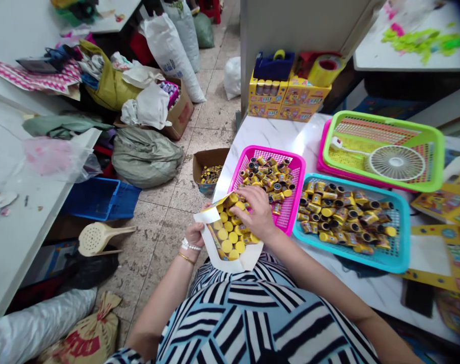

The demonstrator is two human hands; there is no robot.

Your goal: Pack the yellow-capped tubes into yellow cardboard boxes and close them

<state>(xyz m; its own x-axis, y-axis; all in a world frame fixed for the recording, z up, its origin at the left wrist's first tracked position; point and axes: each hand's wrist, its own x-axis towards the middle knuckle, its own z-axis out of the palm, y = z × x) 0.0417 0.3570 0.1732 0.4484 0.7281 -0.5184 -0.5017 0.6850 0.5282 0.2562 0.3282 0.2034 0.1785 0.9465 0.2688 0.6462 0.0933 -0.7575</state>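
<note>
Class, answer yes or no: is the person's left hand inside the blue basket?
No, the left hand grips the side of the open box of yellow-capped cylinders, away from the blue basket.

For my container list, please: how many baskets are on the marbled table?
4 visible: a pink basket by the right hand, a blue basket beside it, a green basket beyond that, a second pink basket under the green one; more may be hidden.
</note>
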